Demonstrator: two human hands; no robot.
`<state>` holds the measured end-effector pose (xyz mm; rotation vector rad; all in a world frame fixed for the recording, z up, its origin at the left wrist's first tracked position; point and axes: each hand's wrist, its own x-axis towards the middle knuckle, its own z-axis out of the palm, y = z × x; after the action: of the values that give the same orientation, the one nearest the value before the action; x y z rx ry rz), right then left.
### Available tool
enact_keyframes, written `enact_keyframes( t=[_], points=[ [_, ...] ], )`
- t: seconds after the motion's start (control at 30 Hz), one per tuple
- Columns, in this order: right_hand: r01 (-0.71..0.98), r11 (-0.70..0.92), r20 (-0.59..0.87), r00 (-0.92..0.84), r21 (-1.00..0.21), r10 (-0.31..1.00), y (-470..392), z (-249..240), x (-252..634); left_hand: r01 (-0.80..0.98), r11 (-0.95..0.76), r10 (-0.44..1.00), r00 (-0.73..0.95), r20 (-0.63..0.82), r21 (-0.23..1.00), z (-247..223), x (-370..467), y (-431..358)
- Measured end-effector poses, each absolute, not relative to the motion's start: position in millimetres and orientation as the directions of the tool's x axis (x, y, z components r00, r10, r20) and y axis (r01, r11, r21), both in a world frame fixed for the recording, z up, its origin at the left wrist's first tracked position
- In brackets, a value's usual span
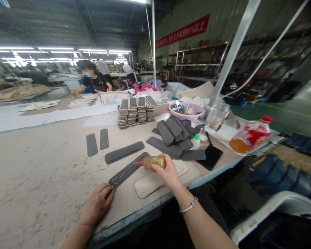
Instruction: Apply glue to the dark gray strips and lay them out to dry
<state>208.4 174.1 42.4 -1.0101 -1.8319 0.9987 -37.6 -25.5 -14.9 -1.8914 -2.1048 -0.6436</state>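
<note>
My right hand (pixel 168 173) is wrapped around a squeeze bottle (pixel 153 162) of brownish glue, its red nozzle pointing left over a long dark grey strip (pixel 128 169). A shiny wet line of glue runs along that strip. At the strip's near end, my left hand (pixel 100 200) has its fingers closed on the edge. Just beyond lies another long grey strip (pixel 124 152), with two short grey pieces (pixel 92 144) to its left. Beige rounded panels (pixel 149 183) lie under and beside my right hand.
Stacked grey-topped pieces (pixel 137 112) stand at the table's back. To the right are a loose pile of grey pieces (pixel 173 131), a purple basin (pixel 188 116), a black tablet-like object (pixel 211 156), and a red-capped jug (pixel 251 136). A co-worker (pixel 94 81) works across the table.
</note>
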Motion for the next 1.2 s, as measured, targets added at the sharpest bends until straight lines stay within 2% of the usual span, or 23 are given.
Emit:
enact_keyframes(
  t=[0.13,0.23,0.6,0.87,1.2],
  points=[
    [0.217,0.371,0.216,-0.517,-0.903,0.828,148.5,43.1,196.2,0.983,0.07,0.887,-0.139,0.44,0.169,-13.8,-36.8,-25.7],
    [0.248,0.407,0.222,-0.542,-0.879,0.81,142.8,41.1,192.0,0.984,0.075,0.896,-0.138,0.422,0.162,-15.9,-37.8,-26.4],
    [0.48,0.376,0.313,-0.21,-0.792,0.926,197.4,41.9,224.8,0.986,0.06,0.889,-0.125,0.44,0.158,-19.7,-41.3,-26.8],
    [0.432,0.371,0.324,-0.181,-0.822,0.928,200.9,34.8,207.8,0.988,0.062,0.882,-0.119,0.457,0.139,-18.6,-39.6,-25.9],
    [0.495,0.328,0.288,-0.158,-0.805,0.945,203.7,36.3,218.7,0.983,0.077,0.891,-0.144,0.43,0.168,-16.9,-39.1,-25.8]
  ],
)
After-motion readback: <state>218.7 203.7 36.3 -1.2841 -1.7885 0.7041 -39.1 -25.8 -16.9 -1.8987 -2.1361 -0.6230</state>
